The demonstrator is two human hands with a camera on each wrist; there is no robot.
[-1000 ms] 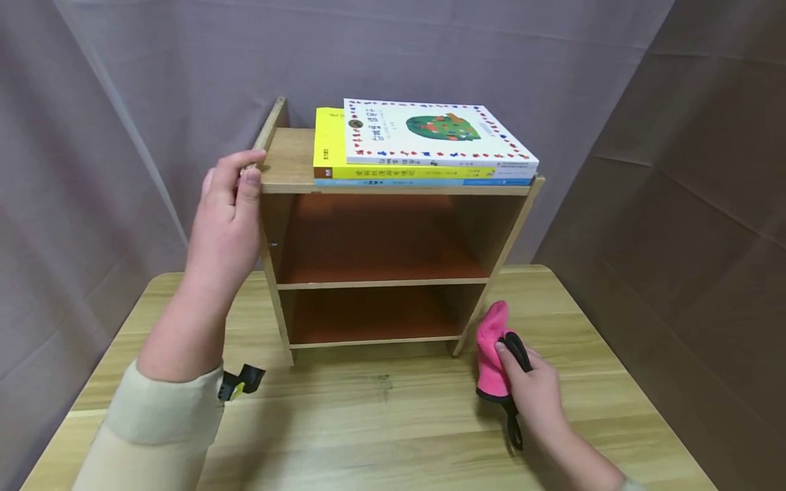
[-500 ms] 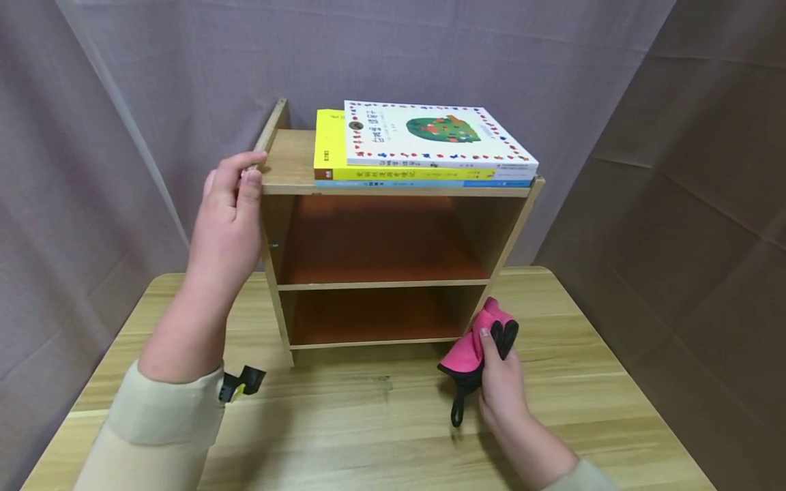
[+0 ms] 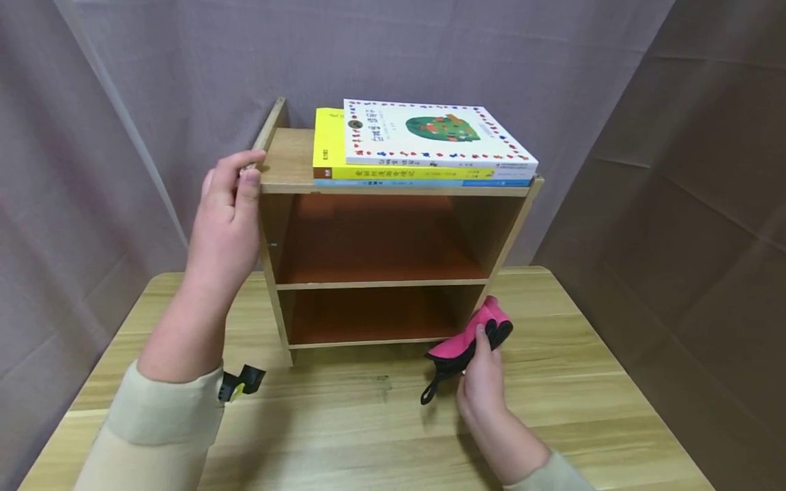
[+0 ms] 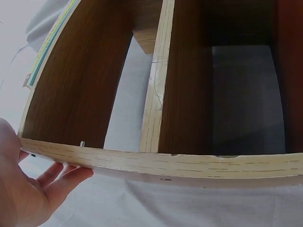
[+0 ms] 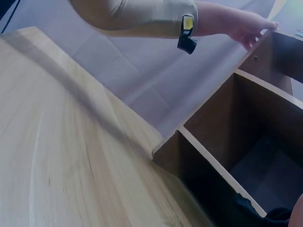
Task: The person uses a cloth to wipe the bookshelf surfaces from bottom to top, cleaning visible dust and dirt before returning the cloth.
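Shelf unit (image 3: 381, 284), wooden: upright on the counter (image 3: 344, 423), two open-fronted compartments below its top board (image 3: 292, 158). Room: counter surface before the unit, between the two arms; more to the right of the right hand (image 3: 484, 382), the counter's right edge lying well apart from it. Pink cloth item (image 3: 456, 343), black trim and loop: at the unit's lower right front edge; contact with the panel cannot be told. Right hand: fingers grasping the item, thumb uppermost. Left hand (image 3: 224, 215): fingers clasped over the unit's upper left edge; its forearm (image 3: 190, 320) crosses the counter's left part. Books, stacked on the top board's right portion: white book (image 3: 442, 133) uppermost, yellow book (image 3: 328, 143) beneath, blue book (image 3: 393, 183) lowest. Curtain (image 3: 430, 41), grey: behind the unit. Black device (image 3: 248, 378): at the left cuff (image 3: 166, 406).
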